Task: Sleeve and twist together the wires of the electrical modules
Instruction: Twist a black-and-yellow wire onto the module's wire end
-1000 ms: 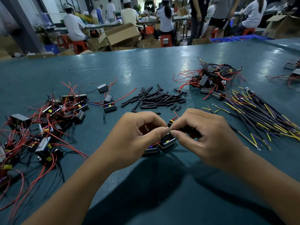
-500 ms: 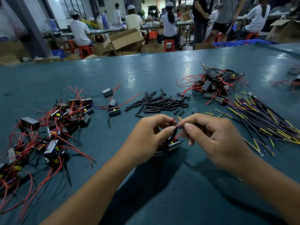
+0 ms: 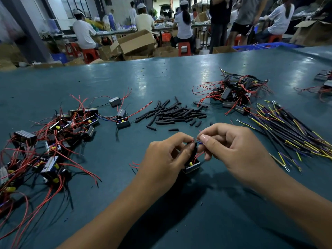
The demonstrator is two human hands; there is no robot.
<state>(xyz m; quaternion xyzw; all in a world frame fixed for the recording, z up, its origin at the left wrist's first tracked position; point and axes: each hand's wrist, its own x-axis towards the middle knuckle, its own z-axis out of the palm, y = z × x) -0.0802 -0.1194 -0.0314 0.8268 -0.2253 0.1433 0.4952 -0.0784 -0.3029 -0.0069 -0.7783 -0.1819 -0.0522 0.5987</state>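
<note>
Your hands have lifted the wire ends higher off the teal bench (image 3: 107,203) since a moment ago. Your left hand (image 3: 167,159) pinches the short black sleeve tube (image 3: 195,150), your right hand (image 3: 233,150) pinches the thin blue wire (image 3: 198,142), just above the small black open-topped module (image 3: 193,166) resting on the bench.

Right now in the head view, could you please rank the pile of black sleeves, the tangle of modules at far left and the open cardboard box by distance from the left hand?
1. Pile of black sleeves, just beyond the left hand.
2. Tangle of modules, far left.
3. Open cardboard box, off the table, background.
</note>
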